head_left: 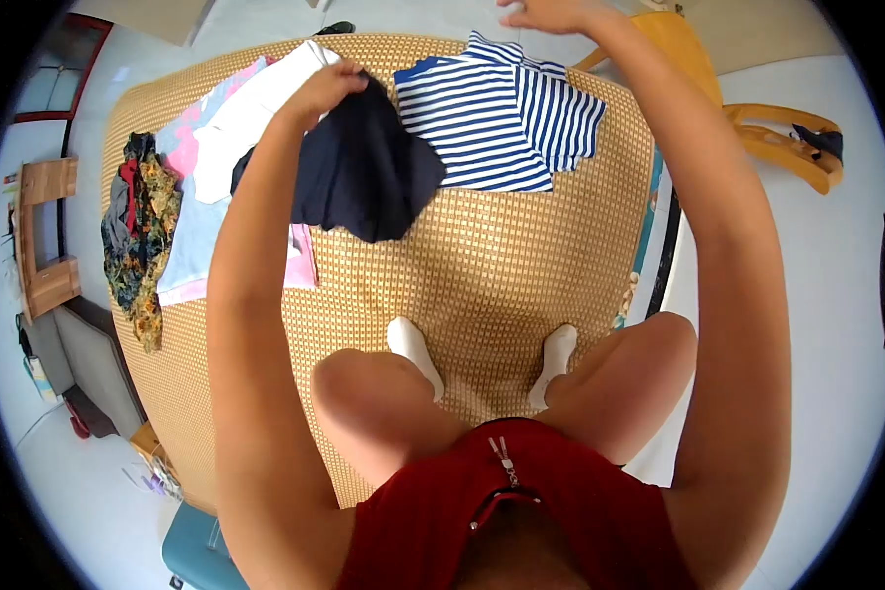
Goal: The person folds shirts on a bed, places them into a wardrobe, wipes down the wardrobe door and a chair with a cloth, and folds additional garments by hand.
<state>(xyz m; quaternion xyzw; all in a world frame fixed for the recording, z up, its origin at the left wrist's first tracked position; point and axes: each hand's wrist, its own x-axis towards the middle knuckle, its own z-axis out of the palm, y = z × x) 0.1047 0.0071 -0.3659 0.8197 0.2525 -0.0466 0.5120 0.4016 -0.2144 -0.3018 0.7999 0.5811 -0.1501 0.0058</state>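
Observation:
My left hand (pixel 329 90) is closed on the top edge of a dark navy garment (pixel 364 167), which hangs bunched over the pile. Beyond the striped shirt, at the top edge of the view, my right hand (pixel 551 14) has its fingers apart and holds nothing. The blue and white striped shirt (pixel 482 118) lies spread on the woven mat (pixel 521 256). Under and left of the navy garment are a white garment (pixel 236 128) and a light blue and pink one (pixel 195 236). A dark patterned garment (pixel 143 236) lies crumpled at the mat's left side.
My knees and white-socked feet (pixel 413 349) are on the mat's near part. A yellow wooden chair (pixel 678 59) stands at the upper right. On the left are a wooden shelf (pixel 49 182) and a grey sofa (pixel 93 364), with a teal stool (pixel 202 551) at lower left.

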